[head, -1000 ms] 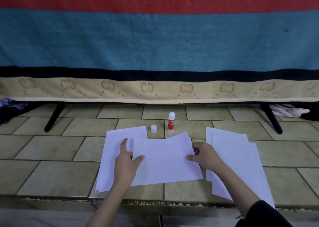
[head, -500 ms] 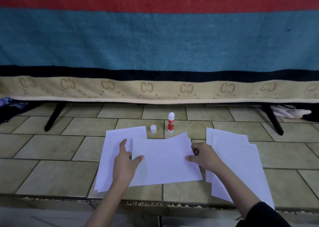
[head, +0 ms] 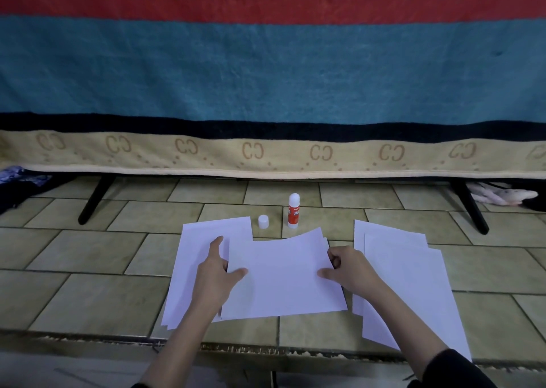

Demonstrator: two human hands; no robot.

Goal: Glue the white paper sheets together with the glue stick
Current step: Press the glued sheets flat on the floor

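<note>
While both hands, left hand [head: 217, 272] and right hand [head: 348, 266], pinch the flat white paper sheet [head: 283, 272] by its side edges over the tiled floor [head: 88, 296], the uncapped red-and-white glue stick [head: 293, 210] stands idle behind; pressing seems underway, and more sheets wait unglued.

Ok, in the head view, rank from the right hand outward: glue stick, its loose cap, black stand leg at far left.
1. Glue stick: upright, just beyond the right hand.
2. Cap: left of the stick.
3. Stand leg: far left, under the blanket.
</note>
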